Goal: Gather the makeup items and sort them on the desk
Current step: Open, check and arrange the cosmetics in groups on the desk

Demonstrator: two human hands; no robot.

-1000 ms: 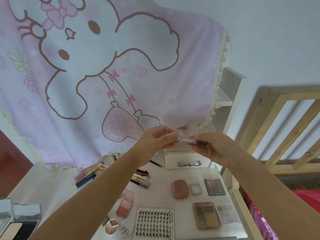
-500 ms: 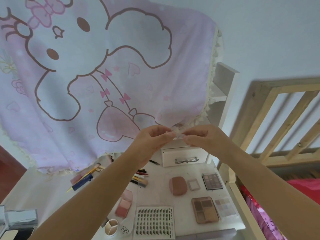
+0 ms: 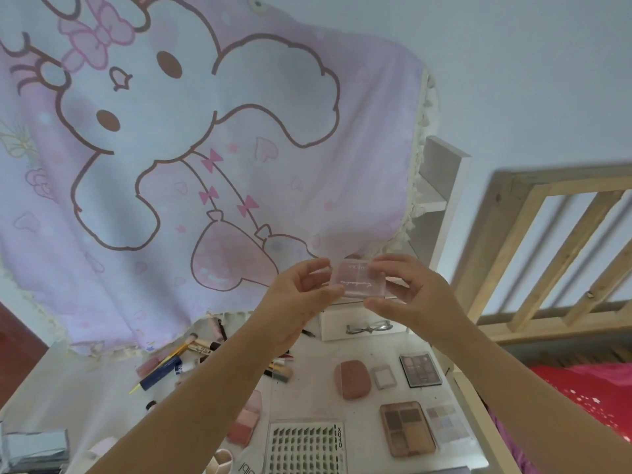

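1. Both hands were raised above the desk, holding one small clear pink compact (image 3: pixel 355 279) between them, its flat face with pale script turned toward the camera.
2. The left hand (image 3: pixel 301 295) gripped the compact's left edge, fingers curled over the top and thumb underneath.
3. The right hand (image 3: pixel 407 295) pinched the compact's right edge, fingers along the top and thumb pressed below.
4. Directly behind the hands hung a lilac curtain (image 3: pixel 205 165) printed with a cartoon rabbit.
5. Just below the hands stood a small white drawer (image 3: pixel 362 328) with a bow-shaped handle.
6. Below the right hand, on the white desk (image 3: pixel 314 378), lay a rounded terracotta case (image 3: pixel 352 379), a small square compact (image 3: pixel 383 378) and a dark eyeshadow palette (image 3: pixel 420 369), side by side.
7. Nearer the camera lay a brown-toned palette (image 3: pixel 407 428), a pale shimmer palette (image 3: pixel 446 424) and a tray of false lashes (image 3: pixel 306 446).
8. Below the left forearm sat a pink blush palette (image 3: pixel 244 422).
9. Left of the left forearm lay a loose heap of brushes and pencils (image 3: pixel 178 357).
10. Far right of the right hand stood a wooden bed rail (image 3: pixel 547 251).
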